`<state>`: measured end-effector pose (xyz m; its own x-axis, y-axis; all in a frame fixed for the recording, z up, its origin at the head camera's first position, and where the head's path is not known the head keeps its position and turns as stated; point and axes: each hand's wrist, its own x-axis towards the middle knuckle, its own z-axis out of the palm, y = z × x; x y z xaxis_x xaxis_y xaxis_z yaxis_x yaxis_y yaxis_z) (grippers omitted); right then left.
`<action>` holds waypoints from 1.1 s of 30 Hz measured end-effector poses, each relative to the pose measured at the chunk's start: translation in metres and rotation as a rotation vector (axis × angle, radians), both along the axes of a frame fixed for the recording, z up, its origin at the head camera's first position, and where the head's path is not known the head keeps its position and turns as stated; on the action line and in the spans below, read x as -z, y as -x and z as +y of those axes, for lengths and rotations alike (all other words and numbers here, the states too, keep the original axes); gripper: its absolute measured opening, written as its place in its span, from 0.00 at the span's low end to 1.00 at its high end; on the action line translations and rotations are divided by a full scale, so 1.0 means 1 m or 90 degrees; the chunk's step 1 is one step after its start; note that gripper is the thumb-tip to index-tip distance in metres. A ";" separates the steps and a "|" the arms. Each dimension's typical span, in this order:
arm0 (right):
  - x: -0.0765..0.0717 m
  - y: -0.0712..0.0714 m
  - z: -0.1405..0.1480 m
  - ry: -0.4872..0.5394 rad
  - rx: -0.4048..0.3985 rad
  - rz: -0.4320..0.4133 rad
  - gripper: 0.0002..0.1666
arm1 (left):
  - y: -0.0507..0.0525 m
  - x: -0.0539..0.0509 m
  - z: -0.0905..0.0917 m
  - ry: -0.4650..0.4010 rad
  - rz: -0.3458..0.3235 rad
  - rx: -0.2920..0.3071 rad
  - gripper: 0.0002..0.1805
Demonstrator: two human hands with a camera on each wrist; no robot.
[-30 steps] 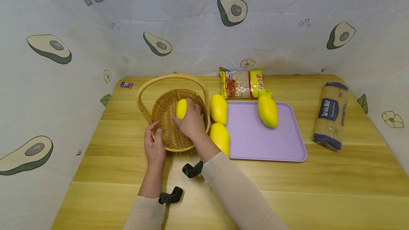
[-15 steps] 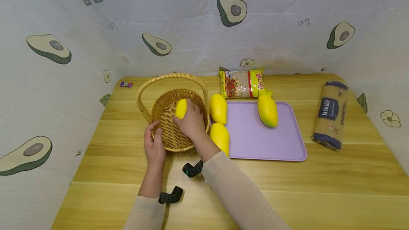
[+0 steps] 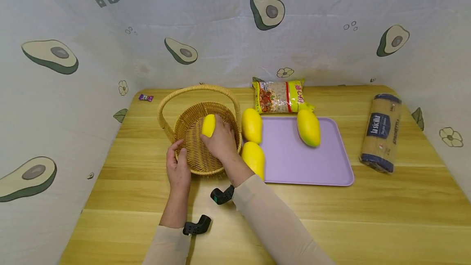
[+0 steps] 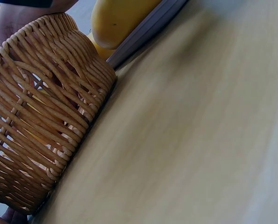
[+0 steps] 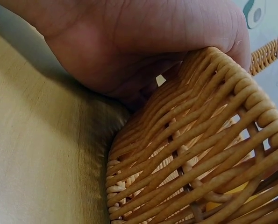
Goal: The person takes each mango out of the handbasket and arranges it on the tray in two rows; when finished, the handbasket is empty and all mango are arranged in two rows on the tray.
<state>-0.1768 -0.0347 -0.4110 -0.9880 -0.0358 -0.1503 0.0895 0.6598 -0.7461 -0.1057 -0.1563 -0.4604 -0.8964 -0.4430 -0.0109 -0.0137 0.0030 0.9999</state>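
Note:
In the head view, a round wicker basket with a tall arched handle stands on the wooden table. My left hand grips its near left side, thumb at the rim. The right wrist view has that hand wrapped against the woven outer wall. Reaching over the basket's right rim, my right hand holds a yellow mango inside the basket; its fingers cover much of the fruit. Just right of the basket, two more mangoes, one farther back and one nearer, lie along the tray's left edge.
A lilac tray lies to the right, with another mango at its back. Behind it is a yellow food packet. A spaghetti pack lies far right; a small purple wrapped sweet sits back left.

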 end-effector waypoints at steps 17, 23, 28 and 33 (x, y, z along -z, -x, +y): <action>-0.010 -0.010 0.004 0.066 0.006 0.082 0.50 | 0.001 0.004 0.000 0.005 0.009 -0.005 0.19; -0.029 -0.025 0.010 0.033 -0.070 0.085 0.50 | -0.001 0.004 -0.001 0.012 0.001 0.000 0.20; -0.046 -0.040 0.022 -0.019 -0.158 0.078 0.50 | -0.001 0.003 -0.002 0.020 -0.005 0.005 0.20; -0.061 -0.057 0.040 -0.053 -0.235 0.057 0.50 | -0.001 0.003 -0.002 0.021 0.002 0.007 0.20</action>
<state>-0.1201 0.0051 -0.3496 -0.9200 -0.3834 -0.0815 -0.2288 0.6940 -0.6826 -0.1043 -0.1581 -0.4631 -0.9013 -0.4332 0.0067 -0.0097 0.0357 0.9993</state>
